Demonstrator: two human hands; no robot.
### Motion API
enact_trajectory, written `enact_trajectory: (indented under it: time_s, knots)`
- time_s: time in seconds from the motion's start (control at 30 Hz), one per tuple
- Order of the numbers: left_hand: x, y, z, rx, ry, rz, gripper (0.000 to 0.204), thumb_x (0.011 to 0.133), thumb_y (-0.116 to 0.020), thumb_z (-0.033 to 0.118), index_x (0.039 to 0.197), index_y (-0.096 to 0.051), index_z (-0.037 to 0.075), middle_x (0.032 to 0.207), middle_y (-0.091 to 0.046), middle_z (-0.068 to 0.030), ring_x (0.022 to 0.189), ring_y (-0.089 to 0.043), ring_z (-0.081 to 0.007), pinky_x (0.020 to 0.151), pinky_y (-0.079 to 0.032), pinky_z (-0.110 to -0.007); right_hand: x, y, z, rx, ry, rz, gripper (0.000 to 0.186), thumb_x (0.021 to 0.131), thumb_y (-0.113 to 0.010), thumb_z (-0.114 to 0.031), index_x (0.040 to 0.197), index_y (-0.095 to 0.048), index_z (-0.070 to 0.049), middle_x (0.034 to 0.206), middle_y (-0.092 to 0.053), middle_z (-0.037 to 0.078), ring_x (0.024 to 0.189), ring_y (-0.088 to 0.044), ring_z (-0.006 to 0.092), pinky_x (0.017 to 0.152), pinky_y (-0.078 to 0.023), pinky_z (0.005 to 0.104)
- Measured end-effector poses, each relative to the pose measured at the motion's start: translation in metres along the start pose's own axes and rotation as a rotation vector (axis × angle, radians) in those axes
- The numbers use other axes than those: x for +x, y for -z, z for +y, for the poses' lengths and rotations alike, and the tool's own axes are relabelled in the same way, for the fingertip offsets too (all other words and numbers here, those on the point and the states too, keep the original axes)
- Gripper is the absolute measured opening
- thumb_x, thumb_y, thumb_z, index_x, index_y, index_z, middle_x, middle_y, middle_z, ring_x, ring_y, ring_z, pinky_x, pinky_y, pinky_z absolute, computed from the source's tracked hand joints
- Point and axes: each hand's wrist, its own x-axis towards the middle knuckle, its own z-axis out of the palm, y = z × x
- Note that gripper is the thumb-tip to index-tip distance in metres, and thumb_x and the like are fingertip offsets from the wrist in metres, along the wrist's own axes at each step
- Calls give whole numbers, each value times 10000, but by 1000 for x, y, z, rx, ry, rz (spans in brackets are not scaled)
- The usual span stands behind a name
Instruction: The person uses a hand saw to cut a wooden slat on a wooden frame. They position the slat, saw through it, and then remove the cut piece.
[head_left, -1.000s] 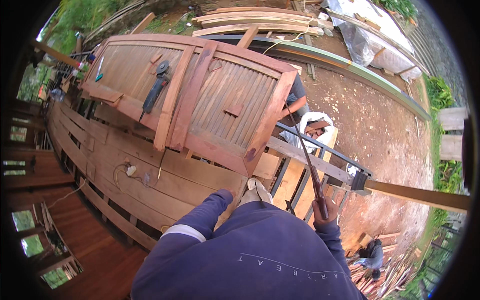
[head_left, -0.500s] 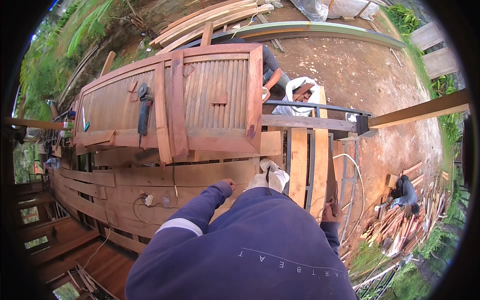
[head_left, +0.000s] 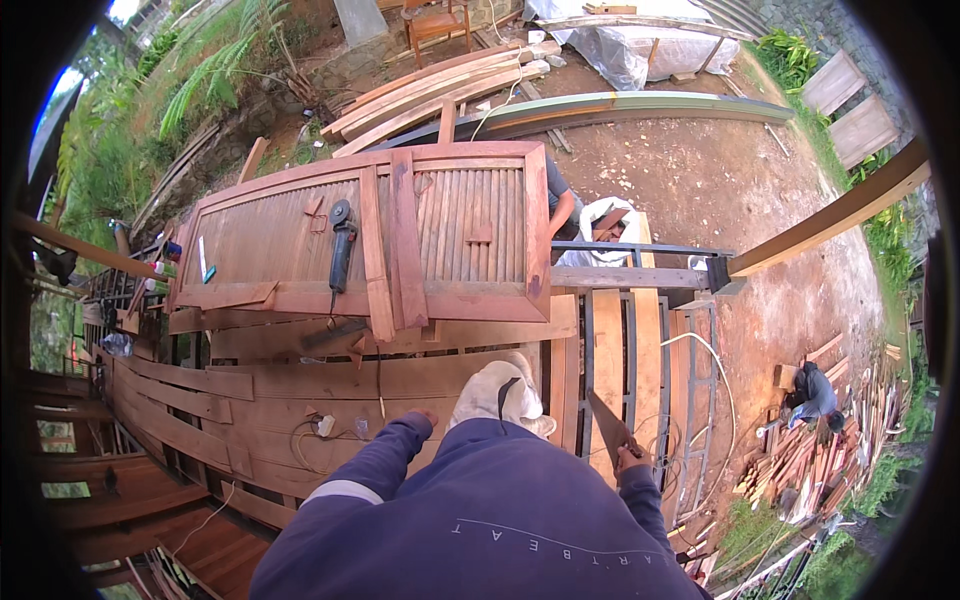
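In my right hand (head_left: 630, 457) is a hand saw (head_left: 606, 420), gripped by its wooden handle, its blade slanting forward and left over the slatted frame. My left hand (head_left: 425, 414) hangs low at my left side over the brown planks (head_left: 300, 385); its fingers are foreshortened and mostly hidden, and I see nothing in it. Ahead of me lies a reddish wooden louvred panel (head_left: 537, 230). An angle grinder (head_left: 341, 250) rests on it, beside loose wood strips (head_left: 378, 250).
Beyond the panel, a co-worker's arm (head_left: 565, 212) shows near a white sack (head_left: 600, 255). Another person (head_left: 815, 395) bends by a scrap wood pile (head_left: 790, 460). A post (head_left: 840, 215) juts in at right. A cable (head_left: 727, 380) loops beside the metal frame; gaps run between the planks.
My view has shifted, so the panel sits lower and further right. The saw in my right hand has swung out from my side, and its blade now shows plainly.
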Motion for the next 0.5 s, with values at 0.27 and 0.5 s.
enact_trajectory:
  time_s: [0.27, 0.5]
  knots:
    - [18, 75, 20, -352, -196, 63, 242, 884, -600, 203, 1041, -687, 40, 874, -719, -89, 749, -672, -159, 704, -547, -301, -66, -17, 60, -44, -432, 126, 67, 827, -638, -102, 830, -588, -57, 560, -516, 34, 433, -480, 168, 404, -377, 343]
    - [2, 160, 21, -485, -205, -30, 252, 887, -597, 159, 1107, -659, 51, 907, -709, -84, 759, -673, -160, 711, -550, -305, -76, -45, 83, 327, -481, 367, 147, 829, -595, -181, 740, -522, -89, 529, -475, 46, 413, -452, 215, 399, -363, 392]
